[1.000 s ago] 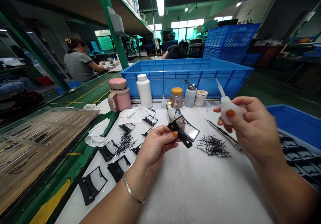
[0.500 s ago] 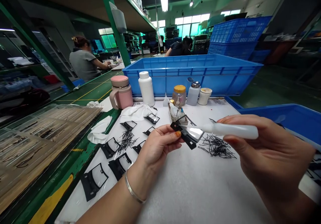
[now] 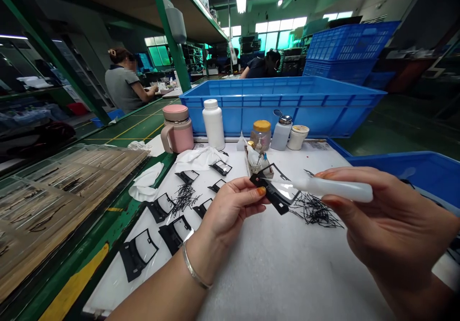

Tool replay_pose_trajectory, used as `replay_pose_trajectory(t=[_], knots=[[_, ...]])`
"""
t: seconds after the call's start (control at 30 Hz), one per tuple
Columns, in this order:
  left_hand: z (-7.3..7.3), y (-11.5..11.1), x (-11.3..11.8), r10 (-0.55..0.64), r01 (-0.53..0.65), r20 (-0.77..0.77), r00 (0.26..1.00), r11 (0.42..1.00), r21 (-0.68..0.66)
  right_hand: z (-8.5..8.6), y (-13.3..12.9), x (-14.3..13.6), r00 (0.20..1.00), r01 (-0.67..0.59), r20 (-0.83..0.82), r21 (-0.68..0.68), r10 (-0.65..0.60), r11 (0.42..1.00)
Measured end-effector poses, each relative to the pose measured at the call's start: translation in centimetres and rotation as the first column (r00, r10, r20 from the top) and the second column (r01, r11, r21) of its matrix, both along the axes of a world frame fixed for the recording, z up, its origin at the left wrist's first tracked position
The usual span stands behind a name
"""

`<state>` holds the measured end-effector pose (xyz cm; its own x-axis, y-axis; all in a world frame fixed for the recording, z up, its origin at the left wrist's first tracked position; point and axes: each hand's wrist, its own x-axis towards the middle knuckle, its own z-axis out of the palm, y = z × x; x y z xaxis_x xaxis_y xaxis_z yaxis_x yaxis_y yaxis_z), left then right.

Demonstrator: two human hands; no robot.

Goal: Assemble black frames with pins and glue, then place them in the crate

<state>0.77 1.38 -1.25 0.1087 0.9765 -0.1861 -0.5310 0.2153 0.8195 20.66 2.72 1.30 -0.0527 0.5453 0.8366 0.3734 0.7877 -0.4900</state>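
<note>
Between thumb and fingers, my left hand (image 3: 233,203) pinches the left end of a black frame part (image 3: 276,199), raised above the white work surface (image 3: 273,273). My right hand (image 3: 388,215) is closed around a white squeeze bottle (image 3: 334,188), whose thin nozzle points left over the frame part. Whether the nozzle tip touches the part cannot be made out. A slim metal tip (image 3: 309,173) sticks out beside the right fingers. Behind the held part lies a pile of short black strips (image 3: 314,211). Several similar black frames lie to the left, around a second strip pile (image 3: 184,197).
A pink mug (image 3: 178,131), white bottle (image 3: 213,124), jar (image 3: 261,134), pump bottle (image 3: 281,133) and small tub (image 3: 297,138) stand before a large blue crate (image 3: 283,112). Left are white cloths (image 3: 146,181) and a divided tray (image 3: 64,187). Two people sit farther back.
The whole view has shifted slightly, so surroundings appear farther right. Both hands keep their holds, and the bottle now sits a little closer over the frame part.
</note>
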Motion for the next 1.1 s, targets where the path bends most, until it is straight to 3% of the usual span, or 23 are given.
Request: replay_pose_trajectory(t=[0.23,0.43,0.97,1.1], knots=[[-0.12,-0.05,-0.03,-0.004,0.004,0.011,1.0,1.0,-0.009,-0.15,-0.03,-0.02,0.999,0.047,0.014,-0.018,-0.046,0.999],[-0.01,-0.09,0.05,-0.009,0.009,0.02,1.0,1.0,0.0,-0.09,0.19,0.05,1.0,0.001,-0.007,0.029,-0.001,1.0],[0.0,-0.11,0.08,-0.028,0.028,0.018,0.999,1.0,0.012,-0.23,0.28,-0.01,1.0,-0.001,-0.025,-0.017,0.0,1.0],[-0.03,-0.09,0.08,-0.025,0.025,0.012,1.0,1.0,0.008,-0.32,0.5,0.08,1.0,0.019,-0.007,0.036,-0.019,0.999]])
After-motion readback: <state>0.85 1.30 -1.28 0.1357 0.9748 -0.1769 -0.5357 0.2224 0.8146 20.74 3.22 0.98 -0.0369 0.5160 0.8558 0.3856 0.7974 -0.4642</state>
